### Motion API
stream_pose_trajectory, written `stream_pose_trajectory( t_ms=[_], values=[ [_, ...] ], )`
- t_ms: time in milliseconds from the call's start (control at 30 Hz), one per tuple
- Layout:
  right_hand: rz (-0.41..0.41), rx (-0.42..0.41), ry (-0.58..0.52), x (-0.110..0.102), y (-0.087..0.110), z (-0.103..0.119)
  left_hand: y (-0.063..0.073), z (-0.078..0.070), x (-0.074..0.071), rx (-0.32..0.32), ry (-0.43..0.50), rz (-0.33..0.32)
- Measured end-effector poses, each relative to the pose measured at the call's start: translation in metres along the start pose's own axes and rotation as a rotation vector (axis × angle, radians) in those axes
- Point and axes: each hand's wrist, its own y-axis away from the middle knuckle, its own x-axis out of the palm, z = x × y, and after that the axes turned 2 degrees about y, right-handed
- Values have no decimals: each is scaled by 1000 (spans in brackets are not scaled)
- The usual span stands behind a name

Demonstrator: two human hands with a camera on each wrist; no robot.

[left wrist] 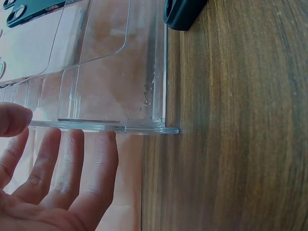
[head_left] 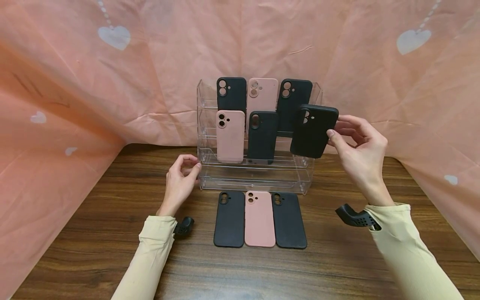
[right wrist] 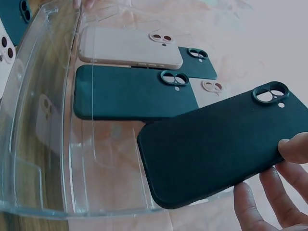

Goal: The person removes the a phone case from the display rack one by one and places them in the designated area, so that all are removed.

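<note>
My right hand pinches a black phone case by its right edge, thumb in front and fingers behind. The case leans slightly, before the right end of a clear acrylic display stand. In the right wrist view its camera cutout is at the upper right. My left hand holds the stand's left side panel, with fingertips against the outer face and the thumb at the panel's edge. On the stand's middle tier are a pink case and a black case. Behind them stand a black case, a pink case and another black case.
On the wooden table, before the stand, lie a black case, a pink case and a second black case side by side. A pink cloth with white hearts hangs behind and at both sides.
</note>
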Motion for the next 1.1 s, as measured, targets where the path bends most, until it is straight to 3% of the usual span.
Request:
stream_pose_trajectory(
  t_ms=[133,500,633,867,1033,1100],
  values=[
    [2,-3,24,-8,4,-3,0,0,0,1,0,0],
    [14,58,-167,-24,19,-13,-1,1,0,-1,1,0],
    [8,84,-187,-29,25,-16,-1,1,0,-2,-4,1],
    [-4,121,-142,-37,32,-21,-1,0,0,-3,-6,-3],
    [-3,187,-191,-43,38,-26,-1,1,0,-3,1,-2],
    [-2,208,-159,-46,41,-29,-2,1,0,-1,1,-2]
  ],
)
